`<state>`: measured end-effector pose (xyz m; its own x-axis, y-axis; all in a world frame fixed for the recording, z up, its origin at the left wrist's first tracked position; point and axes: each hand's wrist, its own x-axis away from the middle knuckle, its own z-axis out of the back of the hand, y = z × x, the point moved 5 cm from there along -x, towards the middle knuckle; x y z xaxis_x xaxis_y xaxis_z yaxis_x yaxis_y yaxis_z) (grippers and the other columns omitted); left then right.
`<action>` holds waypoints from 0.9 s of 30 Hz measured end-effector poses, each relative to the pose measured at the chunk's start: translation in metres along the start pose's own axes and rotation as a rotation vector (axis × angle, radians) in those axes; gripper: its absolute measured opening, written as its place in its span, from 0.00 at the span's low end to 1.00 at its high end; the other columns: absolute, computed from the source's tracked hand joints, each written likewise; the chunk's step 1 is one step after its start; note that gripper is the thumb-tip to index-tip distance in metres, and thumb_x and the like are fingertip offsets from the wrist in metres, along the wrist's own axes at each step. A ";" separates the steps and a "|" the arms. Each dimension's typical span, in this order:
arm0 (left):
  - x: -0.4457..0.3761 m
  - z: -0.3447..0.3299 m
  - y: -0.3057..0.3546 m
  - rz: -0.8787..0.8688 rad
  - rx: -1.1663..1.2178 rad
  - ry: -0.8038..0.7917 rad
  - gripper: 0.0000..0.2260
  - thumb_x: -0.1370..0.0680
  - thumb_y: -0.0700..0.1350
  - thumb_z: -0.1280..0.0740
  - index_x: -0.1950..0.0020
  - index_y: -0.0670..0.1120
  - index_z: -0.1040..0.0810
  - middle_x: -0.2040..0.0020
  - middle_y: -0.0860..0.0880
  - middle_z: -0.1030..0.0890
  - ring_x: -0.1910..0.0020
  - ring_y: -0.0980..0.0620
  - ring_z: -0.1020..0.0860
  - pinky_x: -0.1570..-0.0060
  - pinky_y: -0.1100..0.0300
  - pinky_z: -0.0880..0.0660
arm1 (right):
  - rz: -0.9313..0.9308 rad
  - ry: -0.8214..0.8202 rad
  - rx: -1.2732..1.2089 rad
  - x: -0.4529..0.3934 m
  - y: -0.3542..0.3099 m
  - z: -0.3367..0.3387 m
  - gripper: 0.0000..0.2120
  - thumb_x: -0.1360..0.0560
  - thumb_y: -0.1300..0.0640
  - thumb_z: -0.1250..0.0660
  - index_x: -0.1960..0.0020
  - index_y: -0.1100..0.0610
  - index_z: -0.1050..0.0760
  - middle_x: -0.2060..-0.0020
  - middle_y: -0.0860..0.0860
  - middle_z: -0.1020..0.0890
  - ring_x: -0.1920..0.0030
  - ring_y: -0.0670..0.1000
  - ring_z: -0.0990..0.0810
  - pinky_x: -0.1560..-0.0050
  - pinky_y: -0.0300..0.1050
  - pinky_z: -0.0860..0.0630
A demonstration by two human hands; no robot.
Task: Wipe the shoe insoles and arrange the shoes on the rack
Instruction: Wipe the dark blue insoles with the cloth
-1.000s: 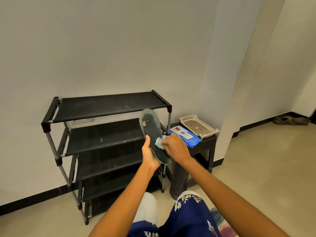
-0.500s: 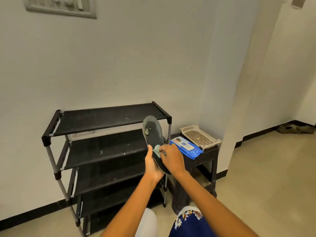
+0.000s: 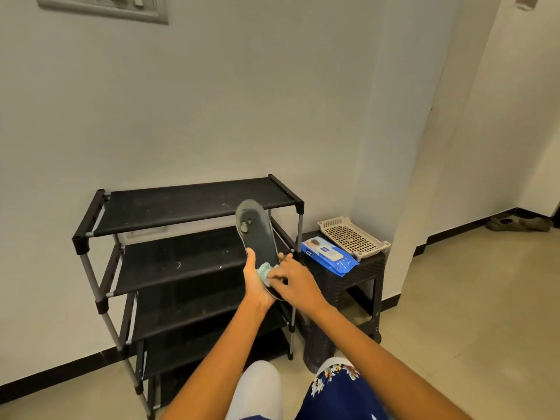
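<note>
left hand grips one insole; right hand pinches one wipe.

both forearms are bare, with no sleeves in view and nothing worn at the wrists or on the left hand or right hand. lower down, a dark blue garment carries a white and yellow flower print.

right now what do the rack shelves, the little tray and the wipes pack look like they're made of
Rack shelves: seemingly black fabric, matte and dusty, stretched between grey metal-looking poles with black plastic joints.
Tray: likely hard beige plastic, moulded with a grid of holes.
Wipes pack: soft blue plastic film, slightly glossy, with a printed label.
</note>
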<state>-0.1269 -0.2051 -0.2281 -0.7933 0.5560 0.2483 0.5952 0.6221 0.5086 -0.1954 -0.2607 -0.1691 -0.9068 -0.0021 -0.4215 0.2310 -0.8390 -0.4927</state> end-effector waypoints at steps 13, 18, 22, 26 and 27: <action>0.010 0.022 0.018 -0.065 0.010 0.006 0.30 0.24 0.67 0.45 0.51 0.40 0.23 0.61 0.43 0.18 0.60 0.47 0.18 0.53 0.53 0.21 | 0.122 -0.086 0.148 -0.007 -0.010 -0.018 0.09 0.27 0.54 0.35 0.58 0.53 0.17 0.63 0.50 0.18 0.59 0.48 0.26 0.55 0.47 0.29; 0.008 0.027 0.027 -0.092 -0.020 0.006 0.30 0.24 0.67 0.46 0.52 0.41 0.21 0.60 0.42 0.18 0.62 0.47 0.18 0.54 0.52 0.24 | -0.016 0.031 0.199 -0.027 -0.013 -0.026 0.09 0.24 0.56 0.36 0.55 0.54 0.17 0.57 0.52 0.19 0.53 0.51 0.26 0.51 0.46 0.30; 0.004 0.044 0.042 -0.076 0.049 -0.003 0.32 0.27 0.69 0.43 0.50 0.41 0.22 0.52 0.41 0.18 0.54 0.45 0.19 0.49 0.50 0.22 | 0.062 -0.094 0.048 -0.016 -0.031 -0.046 0.07 0.26 0.57 0.35 0.56 0.57 0.18 0.58 0.53 0.19 0.53 0.49 0.26 0.51 0.42 0.30; 0.008 0.045 0.036 -0.104 0.060 -0.023 0.31 0.24 0.68 0.47 0.49 0.42 0.22 0.56 0.43 0.19 0.56 0.46 0.19 0.50 0.51 0.24 | -0.029 -0.068 0.198 -0.034 -0.014 -0.046 0.08 0.25 0.58 0.37 0.56 0.56 0.19 0.55 0.53 0.20 0.51 0.52 0.25 0.53 0.46 0.27; 0.009 0.045 0.036 -0.109 0.051 -0.014 0.31 0.24 0.67 0.47 0.47 0.41 0.22 0.53 0.42 0.19 0.54 0.45 0.20 0.47 0.50 0.26 | -0.076 -0.029 0.180 -0.038 -0.012 -0.046 0.09 0.24 0.58 0.37 0.56 0.57 0.19 0.55 0.53 0.20 0.50 0.52 0.25 0.54 0.43 0.29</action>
<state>-0.1065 -0.1526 -0.2450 -0.8518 0.4911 0.1824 0.5118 0.7060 0.4895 -0.1476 -0.2251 -0.1826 -0.9294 0.0514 -0.3654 0.0973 -0.9210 -0.3772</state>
